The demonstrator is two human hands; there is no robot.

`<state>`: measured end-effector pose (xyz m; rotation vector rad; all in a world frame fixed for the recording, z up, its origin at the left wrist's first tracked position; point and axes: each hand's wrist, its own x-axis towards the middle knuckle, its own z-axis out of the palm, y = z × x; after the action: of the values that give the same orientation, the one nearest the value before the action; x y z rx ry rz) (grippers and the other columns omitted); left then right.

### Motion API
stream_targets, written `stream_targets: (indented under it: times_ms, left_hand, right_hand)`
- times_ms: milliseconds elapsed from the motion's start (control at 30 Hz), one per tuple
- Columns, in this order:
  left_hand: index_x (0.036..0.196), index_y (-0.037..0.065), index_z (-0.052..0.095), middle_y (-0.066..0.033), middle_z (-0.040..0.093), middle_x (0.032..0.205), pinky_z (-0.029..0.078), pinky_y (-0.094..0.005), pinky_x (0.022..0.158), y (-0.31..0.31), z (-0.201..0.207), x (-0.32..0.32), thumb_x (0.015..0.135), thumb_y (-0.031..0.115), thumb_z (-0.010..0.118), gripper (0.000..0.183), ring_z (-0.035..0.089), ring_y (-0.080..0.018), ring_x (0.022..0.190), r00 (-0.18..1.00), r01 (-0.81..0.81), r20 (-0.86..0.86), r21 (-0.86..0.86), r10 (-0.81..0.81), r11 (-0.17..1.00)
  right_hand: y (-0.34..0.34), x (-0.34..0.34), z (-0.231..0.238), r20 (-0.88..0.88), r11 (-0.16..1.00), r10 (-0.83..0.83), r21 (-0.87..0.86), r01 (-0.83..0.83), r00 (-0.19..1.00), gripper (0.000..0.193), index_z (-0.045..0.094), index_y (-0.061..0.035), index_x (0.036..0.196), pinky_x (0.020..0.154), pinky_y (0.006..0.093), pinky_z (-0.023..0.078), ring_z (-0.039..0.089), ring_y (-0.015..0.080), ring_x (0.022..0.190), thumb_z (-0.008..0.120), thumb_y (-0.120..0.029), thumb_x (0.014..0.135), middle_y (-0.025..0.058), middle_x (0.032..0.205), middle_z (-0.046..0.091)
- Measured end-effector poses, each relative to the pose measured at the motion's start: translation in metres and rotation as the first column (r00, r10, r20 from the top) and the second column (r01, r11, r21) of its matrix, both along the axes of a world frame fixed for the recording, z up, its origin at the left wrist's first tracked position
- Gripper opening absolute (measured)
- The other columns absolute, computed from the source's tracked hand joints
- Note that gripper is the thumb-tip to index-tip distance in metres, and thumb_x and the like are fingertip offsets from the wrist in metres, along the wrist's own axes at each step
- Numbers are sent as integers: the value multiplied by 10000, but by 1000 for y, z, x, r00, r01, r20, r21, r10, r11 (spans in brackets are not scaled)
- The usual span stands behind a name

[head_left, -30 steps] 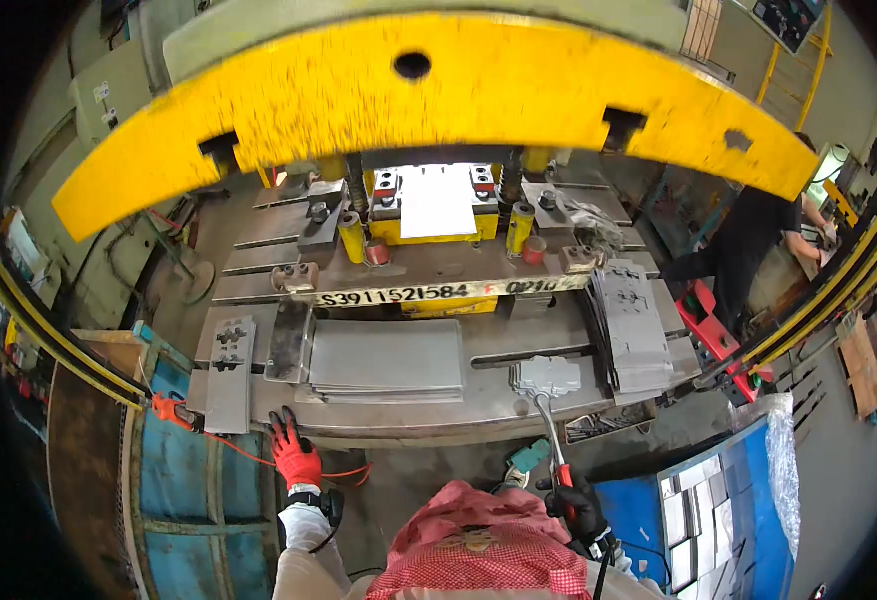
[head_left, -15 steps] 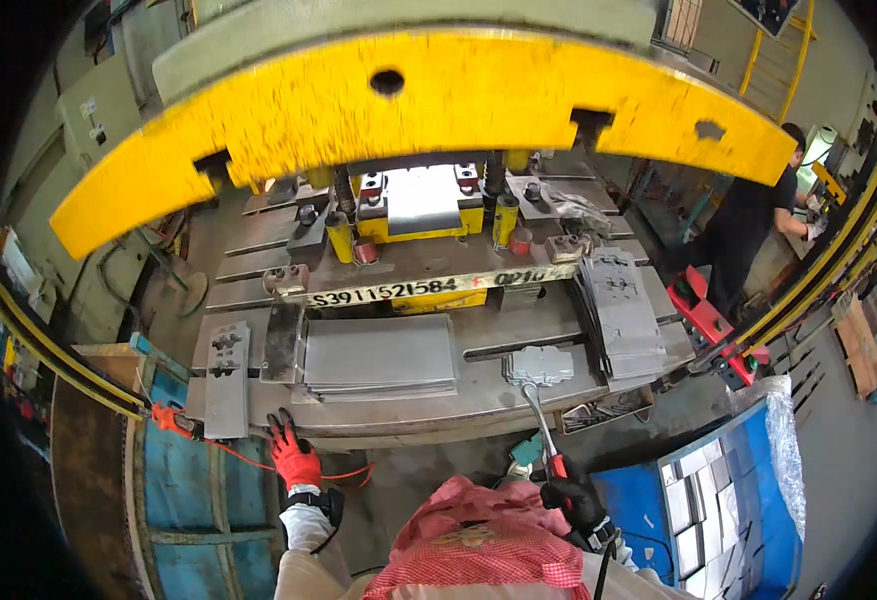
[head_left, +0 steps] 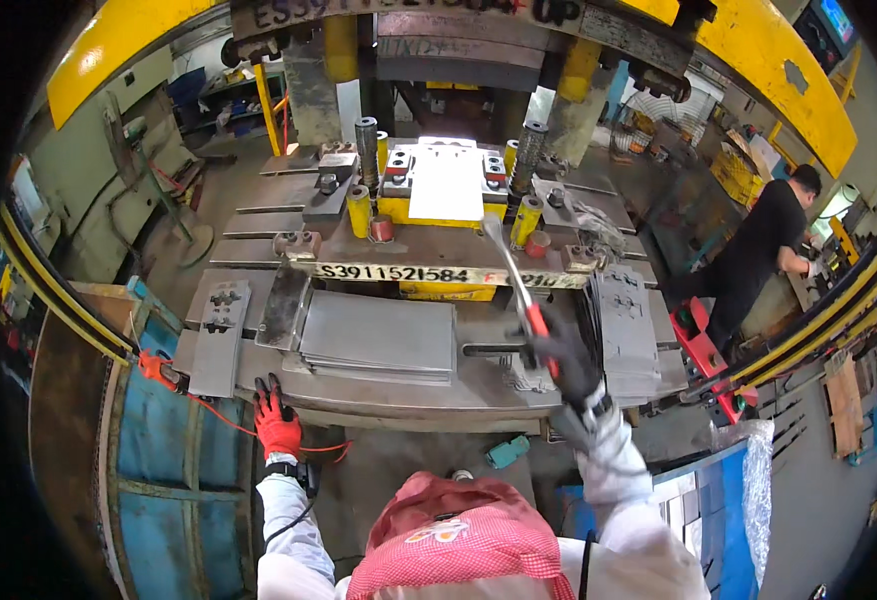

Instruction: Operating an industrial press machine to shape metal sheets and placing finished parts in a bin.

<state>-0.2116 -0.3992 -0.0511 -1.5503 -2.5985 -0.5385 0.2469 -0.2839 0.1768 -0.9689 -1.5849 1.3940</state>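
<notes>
My right hand (head_left: 570, 368), in a dark glove and blurred by motion, is closed around a long pair of red-handled pliers (head_left: 518, 272). Their metal end reaches over the front of the lower die (head_left: 413, 245), close to the bright flat sheet-metal piece (head_left: 445, 188) lying on the die's yellow block. Below my right wrist, partly covered, lie small cut metal pieces (head_left: 526, 376). My left hand (head_left: 277, 428), red-gloved with dark fingertips, rests with fingers apart at the front edge of the press bed. A stack of flat metal sheets (head_left: 378, 335) lies between the hands.
Punched plates (head_left: 222, 320) lie at bed left; more plates (head_left: 626, 330) stack at right. The raised upper die (head_left: 458, 50) hangs above. An orange cable (head_left: 223, 404) runs near my left hand. A blue bin (head_left: 698, 510) stands lower right; a co-worker (head_left: 758, 250) stands beyond.
The yellow press ram and upper die have risen, exposing the lower die. My right hand has swung the pliers forward from the small cut pieces toward the die. My left hand stays at the edge.
</notes>
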Motion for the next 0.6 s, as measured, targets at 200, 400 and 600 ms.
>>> stream_targets:
  times_ms: [200, 400, 600]
  left_hand:
    - [1333, 175, 310, -175, 249, 1389, 261, -435, 1019, -9, 29, 10, 734, 241, 618, 676, 264, -351, 1263, 987, -121, 116, 64, 113, 991]
    - [1352, 79, 275, -172, 259, 1386, 207, -402, 1044, 10, 115, 101, 745, 38, 606, 693, 262, -329, 1274, 948, -168, 316, 598, -38, 783]
    - [1339, 45, 290, -94, 389, 1313, 316, -288, 972, 118, 186, 203, 845, 71, 527, 548, 353, -172, 1212, 407, 132, 600, 708, -689, 694]
  right_hand:
    - [156, -39, 49, -58, 999, 6, 36, -4, 998, 494, 440, -48, 1206, 579, 248, 427, 544, 96, 785, 536, -287, 784, 41, 843, 583]
    - [176, -32, 45, 105, 947, 28, 316, -60, 994, 550, 390, -28, 1264, 579, 243, 426, 546, 100, 787, 526, -282, 794, 44, 870, 580]
    - [61, 13, 20, -264, 998, -59, -36, 51, 963, 633, 301, 8, 1318, 580, 241, 416, 492, 102, 656, 514, -180, 753, 80, 922, 561]
